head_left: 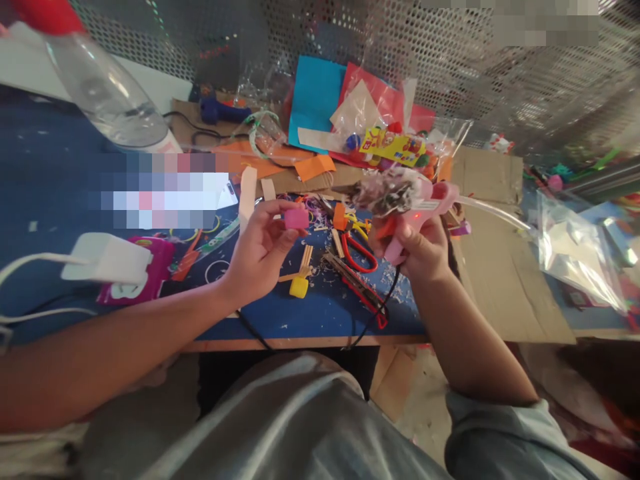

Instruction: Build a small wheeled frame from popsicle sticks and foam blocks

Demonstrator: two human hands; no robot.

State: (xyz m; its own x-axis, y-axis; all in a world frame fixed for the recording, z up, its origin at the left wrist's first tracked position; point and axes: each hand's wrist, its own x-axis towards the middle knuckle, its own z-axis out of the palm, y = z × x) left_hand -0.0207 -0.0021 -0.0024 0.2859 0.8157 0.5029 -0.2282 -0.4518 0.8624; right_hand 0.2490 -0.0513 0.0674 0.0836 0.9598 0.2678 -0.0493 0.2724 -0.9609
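Note:
Between the thumb and fingers of my left hand (260,253) sits a small pink block (297,219), held above the table. My right hand (425,250) is wrapped round the handle of a pink hot glue gun (420,215), its front caked with grey-white residue and its nozzle toward the left. A clear glue stick (495,213) runs out of its back. Below and between the hands lie a yellow block (299,287) with thin wooden sticks, red-handled scissors (360,253) and a red utility knife (357,287).
A clear bottle with a red cap (110,93) stands at the left, near a white charger (107,259). Coloured paper (317,93) and a bag of craft bits (393,145) lie at the back. Cardboard (500,280) covers the right side. A black cord (373,320) hangs over the front edge.

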